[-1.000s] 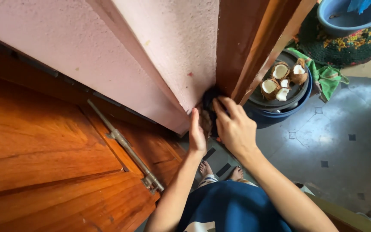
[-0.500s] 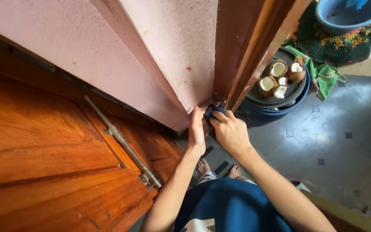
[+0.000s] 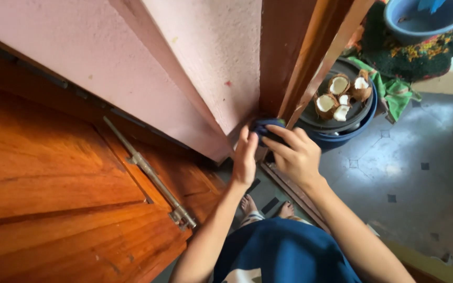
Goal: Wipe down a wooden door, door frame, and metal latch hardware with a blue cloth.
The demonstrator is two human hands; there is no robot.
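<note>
Left arm: bare, reaching up from the near edge toward the middle of the view, forearm straight and slim.
Left hand (image 3: 245,160): edge-on to the camera, fingers extended together and pointing far, palm facing right toward the other hand.
Right arm: bare, coming in from the near right on a diagonal, wrist bent slightly left.
Right hand (image 3: 295,154): back of hand up, fingers curled and pinching at the tips, just right of the left hand.
Feet: bare toes showing near, below the hands.

Tan cardboard box (image 3: 449,82), upper right.
</note>
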